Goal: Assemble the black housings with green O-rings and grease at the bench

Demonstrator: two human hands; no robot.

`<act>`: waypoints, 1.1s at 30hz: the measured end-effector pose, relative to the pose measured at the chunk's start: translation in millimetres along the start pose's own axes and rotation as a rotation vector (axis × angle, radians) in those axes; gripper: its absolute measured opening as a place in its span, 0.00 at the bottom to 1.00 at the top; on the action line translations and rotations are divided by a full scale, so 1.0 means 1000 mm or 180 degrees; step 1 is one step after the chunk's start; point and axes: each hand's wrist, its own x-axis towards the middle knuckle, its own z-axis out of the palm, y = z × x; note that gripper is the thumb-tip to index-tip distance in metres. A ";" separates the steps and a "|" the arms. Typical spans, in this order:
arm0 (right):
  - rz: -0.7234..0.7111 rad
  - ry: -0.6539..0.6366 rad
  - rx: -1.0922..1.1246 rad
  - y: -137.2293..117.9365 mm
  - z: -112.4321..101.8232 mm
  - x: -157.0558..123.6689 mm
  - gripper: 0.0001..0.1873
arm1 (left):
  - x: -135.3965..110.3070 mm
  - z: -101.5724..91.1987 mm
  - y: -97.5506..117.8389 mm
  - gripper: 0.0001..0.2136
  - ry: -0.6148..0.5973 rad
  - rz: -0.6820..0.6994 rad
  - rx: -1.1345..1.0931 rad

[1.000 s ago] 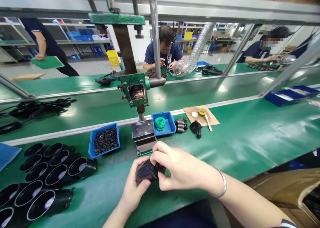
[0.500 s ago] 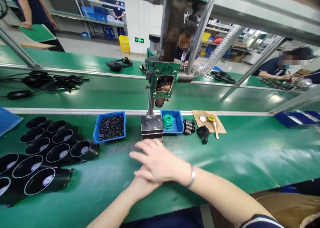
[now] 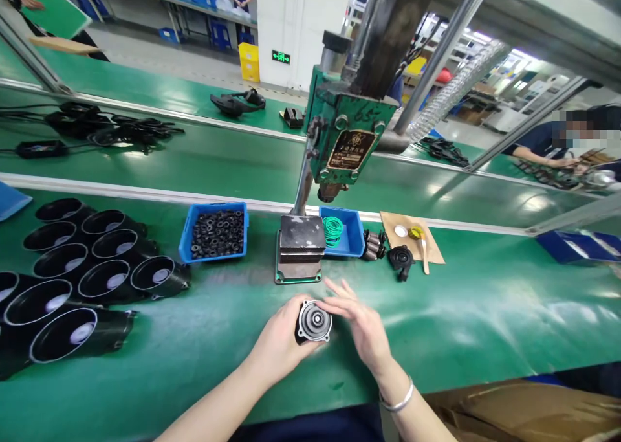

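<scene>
My left hand (image 3: 284,338) is wrapped round a round black flanged housing (image 3: 315,321). Its top face points up at me, showing a pale metal rim with screw lugs and a stepped centre. To its right, my right hand (image 3: 363,329) has its fingers stretched out, their tips close to the rim; whether they touch it I cannot tell. Just beyond both hands stands a green bench press (image 3: 347,138) with a dark metal block (image 3: 303,235) on its base.
Left of the press is a blue bin of small black rings (image 3: 218,232); behind its right side, a blue bin (image 3: 352,235) holds green rings (image 3: 332,232). Black cylindrical housings (image 3: 104,280) crowd the left. A brush (image 3: 425,254) lies on cardboard (image 3: 436,251). A co-worker (image 3: 548,144) sits far right.
My right hand has lifted off my left hand and moved right, uncovering the flanged housing in the left. The camera view has shifted, so the press appears further right and tilted.
</scene>
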 end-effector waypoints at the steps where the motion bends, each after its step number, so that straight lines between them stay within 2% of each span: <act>1: -0.0051 0.0433 0.0108 0.004 -0.003 -0.005 0.25 | 0.000 0.000 0.000 0.25 -0.0011 -0.0010 0.0021; 3: -0.0039 0.1138 0.0304 0.006 -0.003 -0.010 0.24 | -0.001 0.001 -0.001 0.25 -0.0026 -0.0018 0.0073; 4: -0.0003 0.1281 0.0331 0.004 -0.002 -0.010 0.21 | -0.001 0.001 -0.002 0.25 -0.0020 -0.0018 0.0101; 5: 0.0059 0.1191 0.0261 0.001 0.001 -0.009 0.18 | -0.001 0.002 -0.002 0.25 -0.0018 -0.0013 0.0124; 6: 0.0107 0.0875 0.0114 -0.002 0.004 -0.007 0.17 | -0.002 0.002 -0.003 0.26 -0.0009 -0.0008 0.0143; 8: 0.0048 0.0160 -0.0176 -0.005 0.009 -0.006 0.21 | -0.002 0.003 -0.004 0.26 0.0024 0.0002 0.0167; 9: -0.0074 0.0031 -0.0207 -0.004 0.010 -0.006 0.21 | -0.002 0.004 -0.004 0.27 0.0034 0.0006 0.0170; 10: -0.0225 0.0147 -0.0119 -0.003 0.009 -0.007 0.20 | -0.002 0.004 -0.004 0.26 0.0035 0.0013 0.0170; 12: -0.0465 0.0889 0.0267 0.001 0.005 -0.009 0.22 | -0.001 0.005 -0.005 0.26 0.0030 0.0019 0.0187; 13: -0.0464 0.1234 0.0444 0.002 0.004 -0.009 0.23 | -0.001 0.005 -0.005 0.25 0.0027 0.0018 0.0206; 14: -0.0387 0.1395 0.0533 0.002 0.004 -0.009 0.21 | -0.001 0.005 -0.005 0.26 0.0033 0.0015 0.0231; 15: -0.0263 0.1336 0.0514 0.002 0.005 -0.009 0.18 | 0.000 0.005 -0.006 0.26 0.0044 0.0012 0.0256; 16: -0.0135 0.1036 0.0375 0.000 0.008 -0.008 0.16 | 0.000 0.005 -0.006 0.26 0.0058 0.0010 0.0273; 18: -0.0058 0.0303 -0.0001 -0.002 0.015 -0.007 0.21 | 0.000 0.005 -0.007 0.25 0.0078 0.0012 0.0289; 19: -0.0138 0.0130 -0.0132 -0.002 0.016 -0.007 0.20 | -0.001 0.005 -0.007 0.25 0.0090 0.0009 0.0298; 20: -0.0270 0.0195 -0.0149 -0.001 0.016 -0.008 0.18 | -0.001 0.005 -0.008 0.25 0.0099 0.0004 0.0316; 21: -0.0399 0.0449 -0.0057 0.000 0.013 -0.009 0.17 | -0.001 0.005 -0.008 0.25 0.0107 0.0001 0.0341; 23: -0.0554 0.1086 0.0251 0.002 0.001 -0.011 0.23 | -0.001 0.004 -0.009 0.25 0.0123 0.0006 0.0409; 25: -0.0446 0.1293 0.0201 -0.002 -0.015 -0.008 0.23 | -0.001 0.004 -0.011 0.25 0.0152 0.0021 0.0477; 27: -0.0305 0.1225 -0.0563 -0.012 -0.030 0.007 0.17 | 0.000 0.004 -0.013 0.25 0.0233 0.0030 0.0542; 29: -0.0418 0.1034 -0.1746 -0.025 -0.042 0.034 0.10 | 0.002 0.005 -0.016 0.25 0.0354 0.0036 0.0629; 31: -0.0716 0.0449 -0.2977 -0.034 -0.049 0.069 0.07 | 0.002 0.005 -0.020 0.25 0.0458 0.0061 0.0721; 33: -0.0803 -0.0154 -0.3909 -0.035 -0.052 0.105 0.06 | 0.002 0.006 -0.023 0.26 0.0502 0.0103 0.0793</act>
